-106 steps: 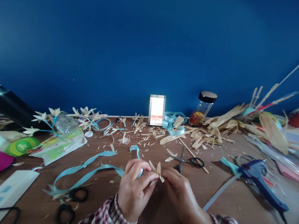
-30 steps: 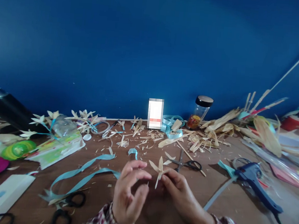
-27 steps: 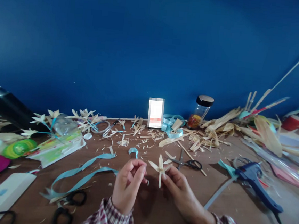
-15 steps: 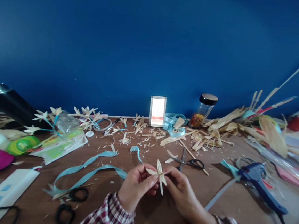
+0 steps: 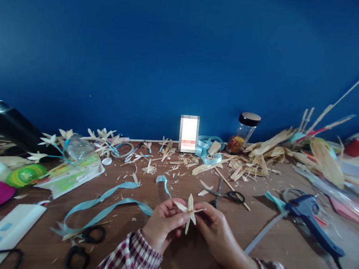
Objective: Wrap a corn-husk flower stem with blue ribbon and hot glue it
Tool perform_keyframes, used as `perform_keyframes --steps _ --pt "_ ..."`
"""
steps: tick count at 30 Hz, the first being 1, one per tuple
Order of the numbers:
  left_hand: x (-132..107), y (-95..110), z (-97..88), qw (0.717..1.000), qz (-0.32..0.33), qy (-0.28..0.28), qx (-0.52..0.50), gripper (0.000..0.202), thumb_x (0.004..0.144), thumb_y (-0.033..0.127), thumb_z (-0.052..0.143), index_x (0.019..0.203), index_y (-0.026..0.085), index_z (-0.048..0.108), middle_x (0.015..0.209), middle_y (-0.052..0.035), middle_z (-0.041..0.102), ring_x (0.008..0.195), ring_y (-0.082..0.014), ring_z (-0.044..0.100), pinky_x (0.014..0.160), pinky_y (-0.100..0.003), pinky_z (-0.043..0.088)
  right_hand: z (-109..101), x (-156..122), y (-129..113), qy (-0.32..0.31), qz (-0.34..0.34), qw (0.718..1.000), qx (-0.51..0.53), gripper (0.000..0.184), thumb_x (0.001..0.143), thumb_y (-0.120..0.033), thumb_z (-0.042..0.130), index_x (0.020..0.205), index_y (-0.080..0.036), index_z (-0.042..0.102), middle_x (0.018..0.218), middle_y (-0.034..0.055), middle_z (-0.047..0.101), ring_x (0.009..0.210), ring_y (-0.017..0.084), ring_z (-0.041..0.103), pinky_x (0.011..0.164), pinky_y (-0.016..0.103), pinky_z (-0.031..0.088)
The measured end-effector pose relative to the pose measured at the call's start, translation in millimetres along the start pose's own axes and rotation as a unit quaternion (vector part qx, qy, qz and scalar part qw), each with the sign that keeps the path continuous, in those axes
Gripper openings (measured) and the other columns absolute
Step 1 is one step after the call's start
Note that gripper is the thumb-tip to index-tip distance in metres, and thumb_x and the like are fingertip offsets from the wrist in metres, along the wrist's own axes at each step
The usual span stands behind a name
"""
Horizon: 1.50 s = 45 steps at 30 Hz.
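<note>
A pale flower of dried corn husk [image 5: 190,209] is held just above the table, its narrow petals spread like a star. My left hand [image 5: 162,225] pinches it near the centre between thumb and fingers. On the other side, my right hand [image 5: 221,234] is closed, its fingertips at the right-hand petal. Behind the flower lie small black-handled scissors [image 5: 220,193] and a loose husk petal [image 5: 206,186]. A length of light blue ribbon [image 5: 105,195] curls to the left of my left hand.
Black-handled scissors [image 5: 76,257] lie front left, beside a white power strip [image 5: 14,231]. A blue glue gun [image 5: 314,223] with a cord rests at right. Along the wall are husk scraps [image 5: 245,167], a tilted jar [image 5: 242,133], finished flowers [image 5: 104,136] and a black bottle [image 5: 16,126].
The flower has turned slightly between my fingers, and its lower petal now points a little further left. Both hands stay in nearly the same place.
</note>
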<state>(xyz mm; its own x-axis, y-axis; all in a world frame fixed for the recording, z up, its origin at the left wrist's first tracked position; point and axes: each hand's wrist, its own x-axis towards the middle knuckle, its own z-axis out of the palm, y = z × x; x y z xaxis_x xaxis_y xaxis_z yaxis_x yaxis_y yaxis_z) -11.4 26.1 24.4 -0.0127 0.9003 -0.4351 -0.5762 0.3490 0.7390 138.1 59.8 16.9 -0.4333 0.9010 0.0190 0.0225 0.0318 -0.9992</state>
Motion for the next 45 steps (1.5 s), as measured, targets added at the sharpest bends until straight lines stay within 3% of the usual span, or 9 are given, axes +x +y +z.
perform_keyframes --steps 6,10,12,15,20,23,30,36,45 --pt "1.4 0.4 -0.8 1.000 0.011 -0.026 0.004 0.036 0.054 0.029 0.086 0.076 0.016 0.060 0.055 0.0050 0.057 0.043 -0.0033 0.046 0.039 -0.012 0.036 -0.9 0.8 -0.5 -0.001 0.017 1.000 0.004 0.010 0.080 -0.027 0.062 0.084 -0.018 0.062 0.079 0.0034 0.065 0.072 0.017 0.059 0.067 0.026 0.046" --pt "-2.1 1.9 0.6 0.995 0.078 -0.047 0.030 0.033 0.067 0.040 0.076 0.087 0.016 0.064 0.075 -0.0013 0.062 0.059 -0.0080 0.053 0.045 -0.015 0.043 -0.5 2.1 -1.5 0.009 0.021 0.998 0.053 0.012 0.081 -0.030 0.063 0.085 -0.019 0.060 0.077 0.0013 0.064 0.070 0.015 0.059 0.064 0.024 0.046" --pt "-4.4 1.4 1.8 0.990 0.114 -0.066 0.057 0.048 0.063 0.043 0.079 0.101 0.018 0.063 0.087 -0.0040 0.062 0.070 -0.0115 0.056 0.053 -0.019 0.048 -0.1 2.7 -2.3 0.018 0.018 0.997 0.067 0.011 0.081 -0.029 0.064 0.084 -0.019 0.059 0.076 0.0004 0.065 0.069 0.014 0.060 0.064 0.023 0.046" --pt "-6.0 -1.3 5.0 0.977 0.142 -0.107 0.115 0.070 0.047 0.034 0.089 0.109 0.019 0.060 0.087 -0.0036 0.063 0.071 -0.0122 0.056 0.061 -0.021 0.049 0.2 3.2 -2.4 0.016 0.024 0.996 0.089 0.009 0.082 -0.027 0.062 0.082 -0.019 0.058 0.072 -0.0010 0.064 0.065 0.013 0.060 0.063 0.023 0.046" --pt "-2.2 -9.0 9.6 0.972 0.157 0.000 0.176 0.043 0.053 0.030 0.085 0.090 0.017 0.065 0.073 -0.0023 0.068 0.064 -0.0122 0.060 0.062 -0.022 0.050 -0.2 2.6 1.9 0.031 0.021 0.997 0.074 0.009 0.078 -0.022 0.067 0.081 -0.018 0.059 0.074 -0.0015 0.062 0.069 0.013 0.059 0.066 0.023 0.046" --pt "2.0 -15.9 6.3 0.970 0.166 0.029 0.177 0.036 0.056 0.033 0.083 0.084 0.017 0.068 0.070 -0.0028 0.070 0.062 -0.0132 0.061 0.058 -0.021 0.050 0.6 1.9 4.6 0.019 0.023 0.995 0.097 0.011 0.075 -0.018 0.068 0.080 -0.018 0.058 0.074 -0.0022 0.062 0.068 0.012 0.059 0.064 0.022 0.045" --pt "7.9 -25.8 -1.7 0.972 0.180 0.035 0.144 0.043 0.058 0.031 0.083 0.096 0.019 0.069 0.077 -0.0029 0.069 0.062 -0.0118 0.060 0.056 -0.020 0.048 2.8 2.0 6.8 -0.016 0.034 0.988 0.147 0.018 0.073 -0.016 0.072 0.082 -0.018 0.057 0.079 -0.0006 0.065 0.073 0.013 0.063 0.068 0.023 0.047" --pt "10.1 -29.5 -4.3 0.964 0.190 0.064 0.175 0.024 0.058 0.032 0.081 0.074 0.016 0.072 0.061 -0.0002 0.063 0.052 -0.0081 0.049 0.048 -0.017 0.041 2.8 1.9 6.8 -0.017 0.037 0.986 0.163 0.021 0.072 -0.016 0.073 0.078 -0.019 0.053 0.073 -0.0041 0.061 0.067 0.009 0.060 0.062 0.019 0.045" --pt "8.3 -28.5 -1.3 0.971 0.192 0.022 0.138 0.019 0.060 0.026 0.080 0.058 0.015 0.065 0.057 0.0035 0.052 0.050 -0.0073 0.044 0.046 -0.019 0.035 3.5 -0.1 4.0 -0.006 0.045 0.989 0.138 0.024 0.072 -0.025 0.072 0.076 -0.020 0.049 0.068 -0.0044 0.058 0.061 0.010 0.057 0.055 0.019 0.042"
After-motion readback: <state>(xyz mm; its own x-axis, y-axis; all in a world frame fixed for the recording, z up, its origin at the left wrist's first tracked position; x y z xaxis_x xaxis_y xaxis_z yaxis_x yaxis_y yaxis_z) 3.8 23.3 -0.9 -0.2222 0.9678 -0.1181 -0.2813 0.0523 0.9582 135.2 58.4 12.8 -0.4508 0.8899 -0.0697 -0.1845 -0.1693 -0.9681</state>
